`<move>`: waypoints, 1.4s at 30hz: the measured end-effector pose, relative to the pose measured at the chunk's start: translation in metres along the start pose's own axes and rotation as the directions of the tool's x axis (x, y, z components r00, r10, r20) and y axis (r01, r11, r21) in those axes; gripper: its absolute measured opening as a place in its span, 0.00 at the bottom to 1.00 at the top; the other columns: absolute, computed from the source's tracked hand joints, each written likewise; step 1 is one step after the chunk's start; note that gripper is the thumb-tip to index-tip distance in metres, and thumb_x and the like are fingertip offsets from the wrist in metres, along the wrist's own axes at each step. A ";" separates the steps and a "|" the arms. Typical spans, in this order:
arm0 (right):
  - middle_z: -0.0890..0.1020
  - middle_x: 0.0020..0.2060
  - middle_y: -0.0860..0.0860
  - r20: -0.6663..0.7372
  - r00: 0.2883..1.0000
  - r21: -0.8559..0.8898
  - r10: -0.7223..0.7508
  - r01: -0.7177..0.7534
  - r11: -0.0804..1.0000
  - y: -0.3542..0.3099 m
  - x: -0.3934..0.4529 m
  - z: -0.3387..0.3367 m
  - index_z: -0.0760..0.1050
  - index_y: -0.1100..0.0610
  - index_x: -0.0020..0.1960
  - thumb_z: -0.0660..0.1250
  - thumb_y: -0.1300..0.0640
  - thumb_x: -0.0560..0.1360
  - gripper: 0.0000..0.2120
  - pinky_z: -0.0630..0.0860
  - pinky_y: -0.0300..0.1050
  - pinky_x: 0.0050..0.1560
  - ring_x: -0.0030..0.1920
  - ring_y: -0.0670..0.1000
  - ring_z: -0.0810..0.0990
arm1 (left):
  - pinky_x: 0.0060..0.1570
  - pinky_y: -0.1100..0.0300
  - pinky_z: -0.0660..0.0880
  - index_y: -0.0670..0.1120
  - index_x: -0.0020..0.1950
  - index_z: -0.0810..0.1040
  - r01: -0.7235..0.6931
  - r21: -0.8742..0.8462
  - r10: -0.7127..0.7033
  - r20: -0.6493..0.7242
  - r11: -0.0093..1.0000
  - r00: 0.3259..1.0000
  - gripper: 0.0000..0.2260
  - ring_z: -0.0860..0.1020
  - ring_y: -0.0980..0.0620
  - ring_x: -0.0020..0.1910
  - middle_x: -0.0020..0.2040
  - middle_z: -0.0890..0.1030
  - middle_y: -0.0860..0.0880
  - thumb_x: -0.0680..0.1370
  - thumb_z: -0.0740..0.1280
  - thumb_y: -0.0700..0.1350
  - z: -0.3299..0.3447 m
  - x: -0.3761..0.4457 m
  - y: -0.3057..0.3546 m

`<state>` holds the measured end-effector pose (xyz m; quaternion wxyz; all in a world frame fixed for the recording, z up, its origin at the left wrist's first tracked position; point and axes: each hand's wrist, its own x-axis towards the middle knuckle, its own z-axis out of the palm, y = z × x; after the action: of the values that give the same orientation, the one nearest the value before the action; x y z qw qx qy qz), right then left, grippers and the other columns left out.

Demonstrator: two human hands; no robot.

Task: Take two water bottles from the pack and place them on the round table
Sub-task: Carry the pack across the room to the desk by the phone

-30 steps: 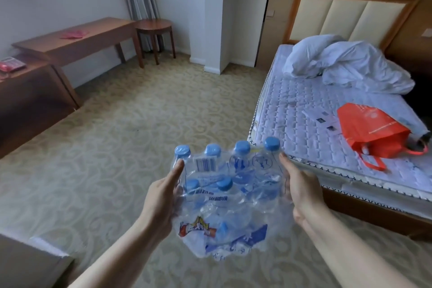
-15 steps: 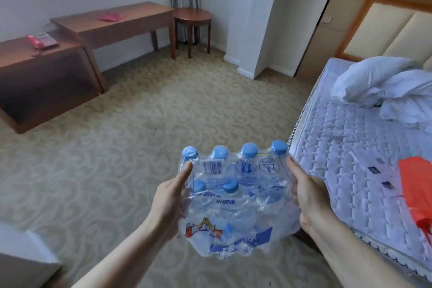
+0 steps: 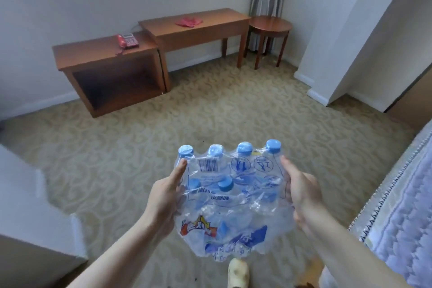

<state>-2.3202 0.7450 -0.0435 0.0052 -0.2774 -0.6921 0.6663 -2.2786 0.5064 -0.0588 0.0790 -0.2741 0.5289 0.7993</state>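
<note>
I carry a shrink-wrapped pack of water bottles (image 3: 230, 196) with blue caps in front of me, above the carpet. My left hand (image 3: 164, 196) presses against the pack's left side and my right hand (image 3: 300, 190) grips its right side. Several bottles show through the crinkled plastic, and the wrap looks sealed. The round table (image 3: 270, 23), small and of dark wood, stands far ahead at the back right, beside the curtain. Its top is bare.
A long wooden desk (image 3: 198, 25) with a red cloth (image 3: 189, 21) stands left of the round table. A lower cabinet (image 3: 105, 54) holds a red telephone (image 3: 126, 41). A white pillar (image 3: 350, 42) rises at right, the bed edge (image 3: 402, 196) at lower right.
My view has swung left: the bed has slid out to the right edge, and the desk and round table have shifted toward the centre. Both hands keep the same hold on the pack.
</note>
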 end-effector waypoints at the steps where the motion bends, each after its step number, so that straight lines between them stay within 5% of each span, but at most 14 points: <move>1: 0.63 0.14 0.43 0.032 0.999 -0.016 0.007 -0.006 1.000 -0.007 0.017 0.013 0.60 0.50 0.26 0.69 0.45 0.73 0.24 0.56 0.33 0.14 0.14 0.43 0.59 | 0.48 0.46 0.68 0.40 0.55 0.86 -0.009 -0.016 0.008 -0.039 1.000 0.999 0.26 0.74 0.39 0.49 0.52 0.78 0.36 0.72 0.71 0.62 0.003 0.012 0.008; 5: 0.64 0.13 0.43 0.187 0.982 -0.040 -0.007 0.014 0.999 -0.045 0.083 0.070 0.61 0.51 0.19 0.69 0.47 0.74 0.29 0.56 0.31 0.14 0.13 0.42 0.60 | 0.50 0.43 0.63 0.40 0.55 0.83 -0.085 -0.087 0.072 -0.140 0.993 0.988 0.32 0.66 0.41 0.53 0.54 0.71 0.42 0.65 0.75 0.66 0.008 0.059 0.045; 10: 0.65 0.14 0.43 0.370 0.929 -0.083 -0.006 0.040 0.996 -0.081 0.138 0.160 0.62 0.51 0.23 0.68 0.48 0.75 0.25 0.57 0.30 0.16 0.14 0.44 0.61 | 0.60 0.37 0.75 0.41 0.53 0.87 -0.125 -0.168 0.069 -0.306 0.978 0.950 0.25 0.81 0.33 0.54 0.56 0.84 0.37 0.70 0.71 0.61 -0.005 0.105 0.088; 12: 0.66 0.14 0.44 0.433 0.902 -0.100 -0.006 0.055 0.993 -0.088 0.158 0.200 0.63 0.51 0.18 0.68 0.48 0.75 0.29 0.58 0.31 0.16 0.14 0.44 0.62 | 0.61 0.31 0.75 0.42 0.50 0.88 -0.133 -0.184 0.062 -0.348 0.974 0.936 0.23 0.82 0.29 0.56 0.54 0.86 0.35 0.71 0.70 0.60 -0.016 0.129 0.108; 14: 0.66 0.13 0.44 0.483 0.876 -0.117 0.003 0.062 0.991 -0.094 0.174 0.240 0.63 0.53 0.14 0.67 0.48 0.75 0.33 0.59 0.33 0.16 0.15 0.45 0.62 | 0.61 0.36 0.73 0.40 0.52 0.87 -0.149 -0.216 0.063 -0.360 0.965 0.931 0.24 0.79 0.29 0.53 0.56 0.83 0.36 0.72 0.70 0.60 -0.032 0.159 0.126; 16: 0.67 0.12 0.44 0.498 0.866 -0.126 0.032 0.036 0.991 -0.101 0.185 0.277 0.65 0.54 0.12 0.67 0.50 0.76 0.34 0.59 0.31 0.15 0.13 0.43 0.63 | 0.52 0.43 0.65 0.33 0.60 0.81 -0.149 -0.240 0.056 -0.358 0.959 0.932 0.34 0.69 0.38 0.53 0.57 0.73 0.41 0.69 0.71 0.62 -0.047 0.187 0.146; 19: 0.66 0.12 0.44 0.525 0.850 -0.145 0.045 0.038 0.989 -0.120 0.204 0.333 0.65 0.55 0.11 0.67 0.51 0.77 0.35 0.57 0.30 0.14 0.12 0.42 0.61 | 0.51 0.44 0.61 0.34 0.63 0.80 -0.161 -0.281 0.056 -0.349 0.946 0.936 0.33 0.64 0.41 0.56 0.57 0.69 0.42 0.74 0.69 0.62 -0.070 0.227 0.178; 26: 0.63 0.11 0.43 0.544 0.839 -0.161 0.013 0.090 0.983 -0.168 0.265 0.446 0.61 0.54 0.12 0.67 0.50 0.77 0.36 0.57 0.31 0.14 0.12 0.42 0.60 | 0.61 0.31 0.67 0.39 0.58 0.85 -0.167 -0.255 0.062 -0.373 0.952 0.926 0.26 0.68 0.40 0.56 0.57 0.77 0.30 0.75 0.68 0.61 -0.101 0.318 0.258; 28: 0.65 0.11 0.44 0.565 0.825 -0.204 0.019 0.118 0.972 -0.180 0.287 0.478 0.65 0.55 0.11 0.67 0.49 0.77 0.36 0.61 0.35 0.17 0.12 0.42 0.62 | 0.64 0.31 0.66 0.41 0.55 0.87 -0.170 -0.256 0.057 -0.394 0.952 0.917 0.26 0.69 0.40 0.56 0.57 0.77 0.34 0.73 0.69 0.62 -0.106 0.349 0.280; 33: 0.69 0.14 0.44 0.629 0.777 -0.186 0.026 0.118 0.975 -0.205 0.352 0.564 0.70 0.54 0.16 0.67 0.49 0.76 0.31 0.63 0.34 0.17 0.14 0.44 0.65 | 0.60 0.42 0.72 0.43 0.55 0.87 -0.214 -0.250 0.083 -0.446 0.944 0.891 0.25 0.78 0.36 0.53 0.57 0.81 0.41 0.72 0.69 0.63 -0.116 0.432 0.320; 35: 0.67 0.13 0.44 0.658 0.752 -0.217 0.039 0.140 0.966 -0.218 0.374 0.595 0.67 0.54 0.13 0.67 0.48 0.77 0.34 0.62 0.35 0.16 0.13 0.42 0.64 | 0.60 0.39 0.78 0.46 0.52 0.88 -0.232 -0.260 0.091 -0.458 0.937 0.884 0.24 0.84 0.36 0.52 0.55 0.85 0.41 0.69 0.69 0.64 -0.116 0.459 0.340; 38: 0.67 0.12 0.44 0.694 0.720 -0.195 0.010 0.175 0.965 -0.242 0.403 0.649 0.66 0.54 0.12 0.66 0.49 0.77 0.35 0.61 0.33 0.15 0.13 0.42 0.63 | 0.64 0.32 0.71 0.46 0.52 0.88 -0.269 -0.277 0.107 -0.485 0.922 0.868 0.24 0.76 0.39 0.54 0.57 0.78 0.42 0.71 0.69 0.64 -0.123 0.498 0.373; 42: 0.68 0.13 0.44 0.723 0.689 -0.247 0.045 0.197 0.949 -0.263 0.430 0.723 0.70 0.54 0.13 0.66 0.48 0.77 0.33 0.64 0.36 0.19 0.14 0.42 0.66 | 0.52 0.39 0.81 0.42 0.50 0.88 -0.291 -0.314 0.085 -0.534 0.904 0.841 0.24 0.78 0.39 0.53 0.56 0.79 0.41 0.74 0.67 0.62 -0.141 0.538 0.409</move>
<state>-3.0554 0.2594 -0.0371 -0.2816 0.0382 -0.7436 0.6052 -2.8496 0.1182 -0.0526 -0.1987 -0.4307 0.3891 0.7897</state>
